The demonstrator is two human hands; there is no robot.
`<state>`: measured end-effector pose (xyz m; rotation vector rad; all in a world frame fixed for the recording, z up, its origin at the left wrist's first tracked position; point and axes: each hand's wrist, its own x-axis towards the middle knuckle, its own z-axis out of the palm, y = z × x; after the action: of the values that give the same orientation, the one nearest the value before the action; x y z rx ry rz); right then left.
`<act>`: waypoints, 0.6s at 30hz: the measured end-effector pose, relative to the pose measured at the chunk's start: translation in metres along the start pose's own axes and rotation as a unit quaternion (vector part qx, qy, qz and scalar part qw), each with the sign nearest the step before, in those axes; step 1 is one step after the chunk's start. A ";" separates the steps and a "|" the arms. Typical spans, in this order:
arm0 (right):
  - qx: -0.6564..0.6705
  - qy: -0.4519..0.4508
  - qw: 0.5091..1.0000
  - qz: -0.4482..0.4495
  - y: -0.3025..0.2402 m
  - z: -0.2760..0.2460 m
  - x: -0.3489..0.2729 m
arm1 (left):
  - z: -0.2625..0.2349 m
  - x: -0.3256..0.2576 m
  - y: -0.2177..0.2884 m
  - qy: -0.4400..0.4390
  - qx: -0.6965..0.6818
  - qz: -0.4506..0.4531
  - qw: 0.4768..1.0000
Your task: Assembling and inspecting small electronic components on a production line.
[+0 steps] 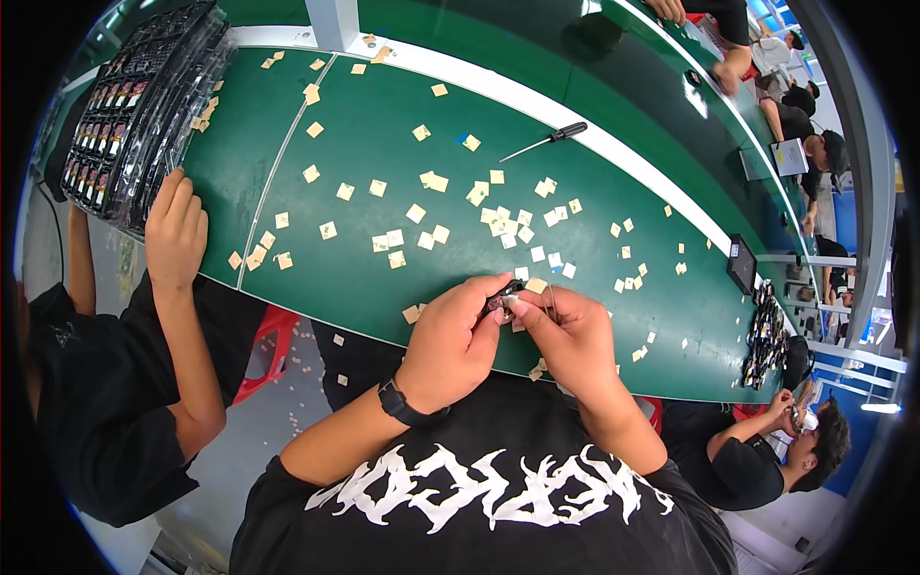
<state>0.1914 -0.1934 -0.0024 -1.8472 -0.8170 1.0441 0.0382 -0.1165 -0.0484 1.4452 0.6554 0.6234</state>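
My left hand, wearing a dark wristband, is closed round a small black part at the table's near edge. Fingers mostly cover the part, so its kind does not show. My right hand is closed in a pinch against it, thumb and forefinger meeting the part's right side. What lies between those fingertips is too small to tell. Just above the right fingers shows a small cream square. Many similar paper-like squares lie scattered on the green table beyond my hands.
A black-handled screwdriver lies near the white rail. Stacked black trays stand at far left, beside a co-worker's hand. On the right are a pile of small black parts, a black box and another seated person.
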 end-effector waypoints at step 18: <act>-0.259 0.090 0.900 -0.340 0.019 0.015 -0.008 | -0.007 0.000 0.001 -0.024 -0.184 -0.104 0.977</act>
<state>0.1768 -0.2031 -0.0215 -1.8020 -1.5841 0.2100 0.0331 -0.1117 -0.0478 1.0296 0.6062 0.5125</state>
